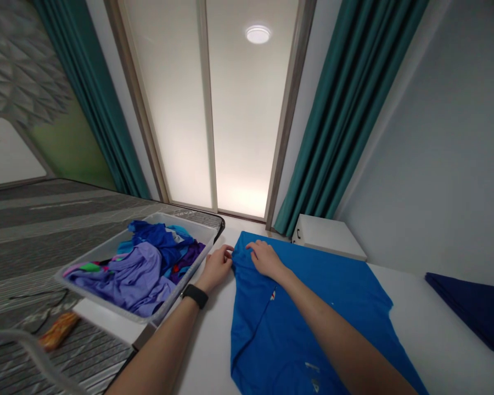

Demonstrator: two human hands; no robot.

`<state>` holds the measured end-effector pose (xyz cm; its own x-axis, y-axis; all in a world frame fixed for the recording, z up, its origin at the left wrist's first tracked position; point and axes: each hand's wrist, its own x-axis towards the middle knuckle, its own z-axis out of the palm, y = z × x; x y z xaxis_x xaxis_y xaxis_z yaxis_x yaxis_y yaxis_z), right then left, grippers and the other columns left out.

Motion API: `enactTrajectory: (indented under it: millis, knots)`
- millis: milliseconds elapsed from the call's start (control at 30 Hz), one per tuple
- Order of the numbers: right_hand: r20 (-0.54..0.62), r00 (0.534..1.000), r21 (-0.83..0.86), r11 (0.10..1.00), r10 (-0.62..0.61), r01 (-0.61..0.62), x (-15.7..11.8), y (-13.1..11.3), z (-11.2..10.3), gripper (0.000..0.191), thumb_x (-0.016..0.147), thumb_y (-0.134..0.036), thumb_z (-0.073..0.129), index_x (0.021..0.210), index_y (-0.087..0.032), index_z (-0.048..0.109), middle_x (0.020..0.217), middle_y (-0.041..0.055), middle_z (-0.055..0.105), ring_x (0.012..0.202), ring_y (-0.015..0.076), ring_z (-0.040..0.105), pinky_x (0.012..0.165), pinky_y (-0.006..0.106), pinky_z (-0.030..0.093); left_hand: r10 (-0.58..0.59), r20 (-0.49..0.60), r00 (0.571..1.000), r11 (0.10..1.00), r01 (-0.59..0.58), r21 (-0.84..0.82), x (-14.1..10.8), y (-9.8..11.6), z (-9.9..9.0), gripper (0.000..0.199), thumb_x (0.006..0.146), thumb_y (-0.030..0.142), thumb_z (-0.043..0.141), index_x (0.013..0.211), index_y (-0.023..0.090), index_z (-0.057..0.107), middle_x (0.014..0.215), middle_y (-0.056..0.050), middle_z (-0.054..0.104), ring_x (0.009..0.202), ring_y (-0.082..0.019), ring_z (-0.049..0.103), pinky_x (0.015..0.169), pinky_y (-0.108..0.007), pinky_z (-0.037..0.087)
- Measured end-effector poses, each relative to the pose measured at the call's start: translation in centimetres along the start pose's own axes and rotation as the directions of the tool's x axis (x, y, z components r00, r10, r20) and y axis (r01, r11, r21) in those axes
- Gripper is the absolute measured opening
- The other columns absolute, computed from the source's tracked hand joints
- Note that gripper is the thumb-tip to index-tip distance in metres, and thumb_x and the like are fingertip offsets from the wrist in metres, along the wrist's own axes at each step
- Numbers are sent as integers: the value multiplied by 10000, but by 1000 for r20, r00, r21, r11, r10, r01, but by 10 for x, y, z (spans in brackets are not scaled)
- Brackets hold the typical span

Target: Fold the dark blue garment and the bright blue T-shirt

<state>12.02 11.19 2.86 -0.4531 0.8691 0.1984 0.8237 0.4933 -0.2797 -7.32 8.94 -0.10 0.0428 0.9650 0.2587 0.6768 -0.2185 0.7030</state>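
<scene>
A blue T-shirt (313, 307) lies spread on the white table, one side folded inward, with small printed marks on it. My left hand (218, 267), with a black band on the wrist, is at the shirt's far left corner. Its fingers are closed on the edge of the cloth. Just right of it, my right hand (266, 258) rests on top of the same corner, fingers bent and apart. Between the two hands the fabric is slightly bunched. My right forearm crosses over part of the shirt and hides it.
A clear plastic bin (173, 304) of crumpled purple and blue clothes stands to the left. Folded navy cloth (473, 310) lies at the right of the white table (208, 351). Behind are a white cabinet (329, 237), teal curtains (333, 126) and sliding doors (247, 120).
</scene>
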Motion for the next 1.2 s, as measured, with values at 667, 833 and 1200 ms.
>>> enactTrajectory:
  millis: [667,833,1200]
  knots:
    - [77,995,167,983,66,-78,19,-20,5,193,933,-318,512,1110,-252,547,1040,33,682,971,202,613,751,268,393,-36,94,995,995,27,100,1,6,-3,201,804,158,488,862,175,679,867,-29,696,819,-182,614,767,-275,415]
    - [158,970,58,979,184,-195,15,-12,1,242,899,-419,555,1029,-231,632,1044,85,693,976,258,628,746,308,409,-44,83,996,997,39,67,1,4,-4,218,834,199,464,886,183,675,786,-8,694,780,-173,614,755,-268,422]
    - [124,963,-119,967,241,-227,-10,-3,-16,270,986,-402,395,1119,-261,583,1021,91,688,959,265,633,730,319,408,7,75,997,988,-19,156,0,8,-3,190,866,198,491,971,209,649,840,5,687,754,-158,615,704,-259,390]
